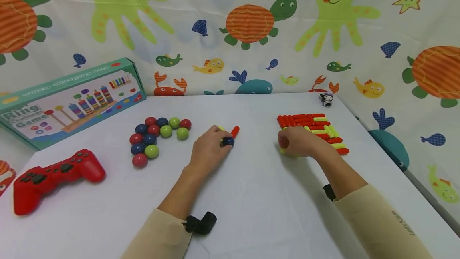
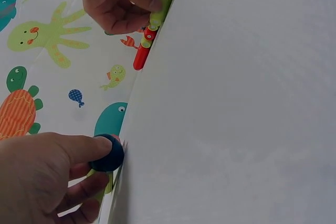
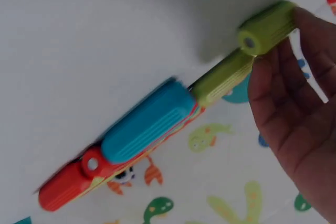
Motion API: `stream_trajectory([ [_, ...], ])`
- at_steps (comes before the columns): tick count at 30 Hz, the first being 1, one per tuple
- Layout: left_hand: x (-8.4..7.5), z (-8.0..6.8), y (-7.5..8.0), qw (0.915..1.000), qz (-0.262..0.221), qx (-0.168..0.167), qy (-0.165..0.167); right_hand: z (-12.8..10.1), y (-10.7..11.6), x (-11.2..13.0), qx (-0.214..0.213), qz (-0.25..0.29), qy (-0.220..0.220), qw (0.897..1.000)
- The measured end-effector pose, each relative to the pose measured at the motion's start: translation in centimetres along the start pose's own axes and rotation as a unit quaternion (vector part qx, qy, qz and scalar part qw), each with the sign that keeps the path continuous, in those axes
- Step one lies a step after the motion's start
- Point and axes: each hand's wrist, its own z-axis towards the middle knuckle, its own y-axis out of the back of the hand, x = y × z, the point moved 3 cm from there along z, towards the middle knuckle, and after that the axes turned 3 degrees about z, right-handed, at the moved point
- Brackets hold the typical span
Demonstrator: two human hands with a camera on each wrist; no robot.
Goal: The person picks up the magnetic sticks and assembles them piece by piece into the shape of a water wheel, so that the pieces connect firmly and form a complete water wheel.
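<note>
My left hand pinches a dark blue ball between thumb and finger, just above the table. Beside that ball lies a red stick, and a yellow-green stick is mostly hidden by the hand. My right hand is at the near left edge of a flat group of red and yellow-green plastic sticks. In the right wrist view, its thumb and fingertips pinch a yellow-green stick with a silver dot on its end. A blue stick and a red stick show beyond it.
Red, blue and green balls lie grouped left of my left hand. A red game controller lies at the left, before a green game box. A small black-and-white figure stands at the back right. A patterned cloth hangs behind the table.
</note>
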Motion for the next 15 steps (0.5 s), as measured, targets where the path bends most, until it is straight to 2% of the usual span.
stream_trajectory([
  [7,0.3,-0.1,-0.1,1.0,-0.004,0.004,0.0,2.4,-1.3,3.7,0.005,0.028,0.072,0.997],
  [12,0.2,0.0,0.1,0.9998,0.013,-0.002,-0.016,4.1,-1.7,6.1,-0.02,0.068,0.117,0.991],
  [15,0.1,0.0,0.1,0.9996,0.017,-0.006,-0.021,4.8,-2.0,7.3,-0.034,0.071,0.141,0.987],
])
